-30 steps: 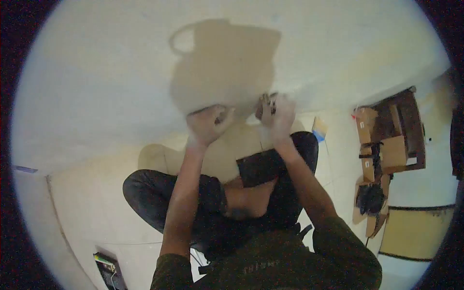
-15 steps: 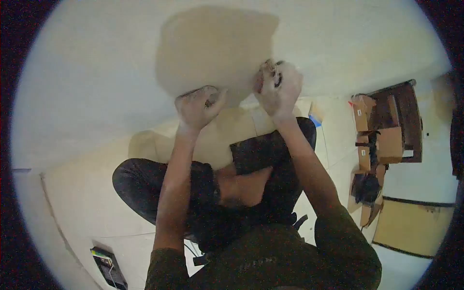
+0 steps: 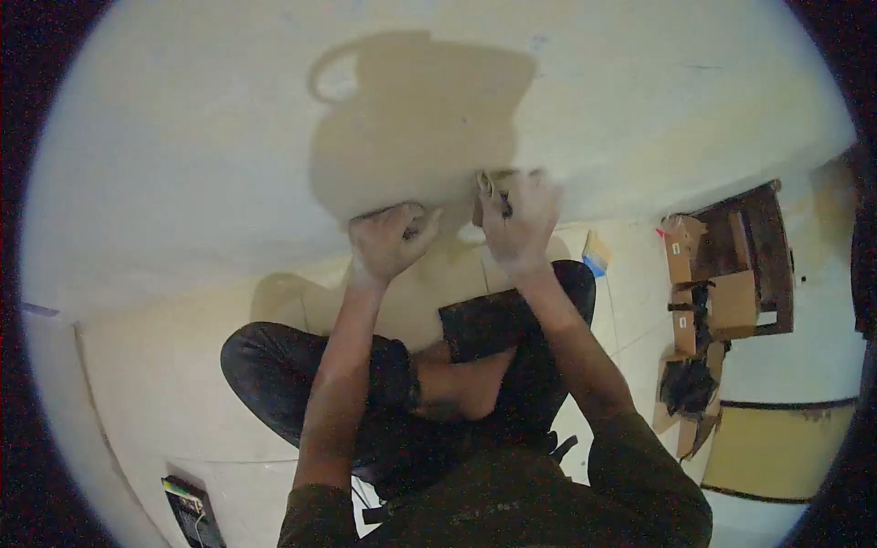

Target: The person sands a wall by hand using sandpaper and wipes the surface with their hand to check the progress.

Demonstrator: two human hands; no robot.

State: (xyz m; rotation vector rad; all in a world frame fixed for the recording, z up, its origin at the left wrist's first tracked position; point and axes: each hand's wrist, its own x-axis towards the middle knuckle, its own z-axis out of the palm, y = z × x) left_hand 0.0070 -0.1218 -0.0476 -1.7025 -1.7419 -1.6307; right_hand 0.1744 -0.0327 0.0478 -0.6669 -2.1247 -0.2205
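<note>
My left hand (image 3: 393, 242) is closed, its curled fingers close to the pale wall (image 3: 219, 137). A thin dark edge shows along its knuckles, but I cannot make out what it holds, if anything. To its right, my right hand (image 3: 525, 224) grips a folded brownish sheet (image 3: 484, 192) between thumb and fingers, near the same wall. Its outer fingers are blurred by motion. Both hands look whitish, as if dusted. Above them a large shadow of my head and upper body falls on the wall.
My crossed legs (image 3: 274, 370) rest on the pale tiled floor (image 3: 137, 402). A small beige-and-blue object (image 3: 596, 254) lies beyond my right knee. Cardboard boxes (image 3: 734, 304) stand at the right by dark wooden furniture (image 3: 767, 256). A black box (image 3: 192, 511) with a pale cord sits lower left.
Both hands appear lower in view, and the camera view has shifted too. My right hand has turned, showing more of the folded sheet. A loop-shaped outline now shows in the shadow.
</note>
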